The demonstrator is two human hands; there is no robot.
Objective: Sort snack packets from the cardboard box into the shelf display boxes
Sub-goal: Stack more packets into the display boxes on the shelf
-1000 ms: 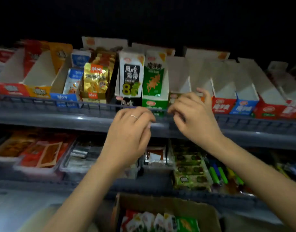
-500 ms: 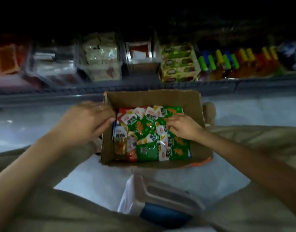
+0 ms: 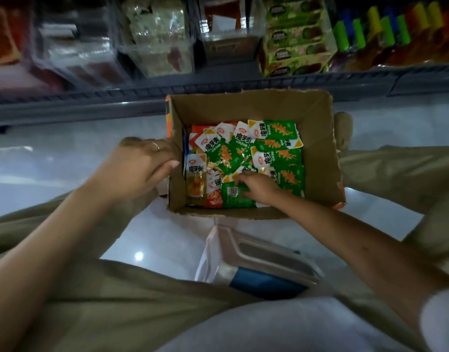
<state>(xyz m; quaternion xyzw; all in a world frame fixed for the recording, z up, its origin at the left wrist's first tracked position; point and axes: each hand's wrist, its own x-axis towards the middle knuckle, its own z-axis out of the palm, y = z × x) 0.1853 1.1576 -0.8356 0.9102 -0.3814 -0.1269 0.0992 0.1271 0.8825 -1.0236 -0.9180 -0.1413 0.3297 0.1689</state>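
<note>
The fingers of the right hand (image 3: 259,186) are curled down into the snack packets (image 3: 274,146), the tips on a green packet (image 3: 235,198) with a barcode; whether they pinch it I cannot tell. The left hand (image 3: 139,166) curls its fingers over the left wall of the cardboard box (image 3: 317,158) and holds it. The packets are glossy foil, mostly green and orange with white corners, heaped loosely inside the box. The box is rough brown card with torn edges and stands on a pale shiny tile floor (image 3: 53,158), just before a dark metal shelf (image 3: 91,107) with clear plastic bins (image 3: 157,47).
</note>
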